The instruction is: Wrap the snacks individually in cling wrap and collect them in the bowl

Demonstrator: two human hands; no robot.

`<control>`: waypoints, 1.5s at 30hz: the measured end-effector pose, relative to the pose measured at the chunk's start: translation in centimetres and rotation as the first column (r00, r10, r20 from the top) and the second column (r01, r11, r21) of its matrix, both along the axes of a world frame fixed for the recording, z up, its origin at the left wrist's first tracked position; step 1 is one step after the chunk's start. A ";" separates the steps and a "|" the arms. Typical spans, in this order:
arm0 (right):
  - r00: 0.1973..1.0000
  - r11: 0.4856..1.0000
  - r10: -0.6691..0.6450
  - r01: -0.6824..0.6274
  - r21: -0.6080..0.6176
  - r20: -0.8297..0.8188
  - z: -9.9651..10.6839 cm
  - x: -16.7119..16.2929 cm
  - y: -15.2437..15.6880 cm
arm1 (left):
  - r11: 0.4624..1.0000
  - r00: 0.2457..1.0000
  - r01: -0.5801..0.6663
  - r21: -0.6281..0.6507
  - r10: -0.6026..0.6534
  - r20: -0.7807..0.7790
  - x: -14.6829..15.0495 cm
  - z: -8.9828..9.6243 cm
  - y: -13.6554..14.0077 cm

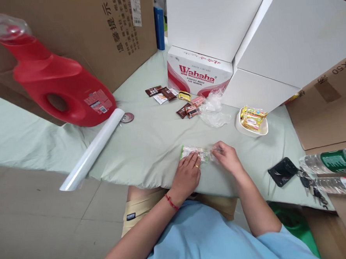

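Observation:
My left hand [189,170] lies flat on a small white-and-green packet [193,149] wrapped in clear plastic, its fingers stretched out and pressing it to the cloth. At the packet's right end, my right hand [226,156] pinches a bit of clear plastic film [213,153] between thumb and fingers. Beyond both hands are brown snack packets [192,110], a yellow packet [184,96] and a crumpled clear plastic bag [214,111]. Off to the right, a white bowl [249,132] holds yellow-wrapped snacks [252,119].
A red jug [67,81] and a white plastic roll [93,150] lie at left, near a round disc [127,117]. Behind stand a Wahaba box [199,74] and white cartons [213,21]. A black pouch [283,171], keys [311,185] and water bottles [312,163] sit at right.

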State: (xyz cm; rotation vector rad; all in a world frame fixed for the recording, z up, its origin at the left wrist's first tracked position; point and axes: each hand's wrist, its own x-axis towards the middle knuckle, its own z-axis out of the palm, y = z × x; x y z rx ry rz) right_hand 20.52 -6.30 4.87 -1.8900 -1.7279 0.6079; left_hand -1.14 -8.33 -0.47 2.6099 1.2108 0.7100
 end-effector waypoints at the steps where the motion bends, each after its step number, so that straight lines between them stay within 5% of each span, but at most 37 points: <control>1: 0.999 0.999 0.040 -0.040 -0.009 0.004 0.7 -1.3 0.8 | 1.000 1.000 0.002 -0.002 -0.002 0.008 -0.1 0.0 0.0; 10: 0.840 0.934 0.334 -0.235 -0.268 0.428 1.6 -12.5 4.9 | 0.996 0.997 0.043 -0.076 -0.037 0.069 -0.7 -1.5 0.1; 19: 0.857 0.899 0.363 -0.219 -0.379 0.366 3.5 -13.3 4.3 | 0.986 0.964 0.148 0.078 -0.161 0.210 -2.5 -1.4 -1.4; 26: 0.856 0.931 0.325 -0.216 -0.295 0.401 2.0 -13.8 3.5 | 0.963 0.946 0.174 0.207 -0.222 0.237 -4.6 -2.1 -3.3; 34: 0.839 0.955 0.291 -0.224 -0.196 0.460 2.8 -13.1 1.4 | 0.997 0.925 0.066 0.036 -0.075 0.373 -6.0 -1.3 -3.9; 37: 0.918 0.981 0.193 -0.167 -0.103 0.346 4.3 -10.5 0.5 | 0.995 0.893 -0.030 -0.090 0.067 0.444 -6.5 0.1 -3.5; 40: 0.999 0.999 0.033 -0.033 0.002 -0.029 5.3 -6.5 0.0 | 0.952 0.820 -0.092 -0.292 0.238 0.521 -6.4 1.8 -2.7; 43: 0.867 1.000 -0.019 0.006 -0.028 -0.499 5.0 -3.3 -0.5 | 0.831 0.682 0.015 -0.556 0.398 0.614 -5.1 3.5 -1.5; 45: 0.730 0.996 -0.030 -0.033 -0.079 -0.683 4.3 -2.4 -0.9 | 0.682 0.608 0.212 -0.700 0.469 0.640 -3.8 4.4 -0.8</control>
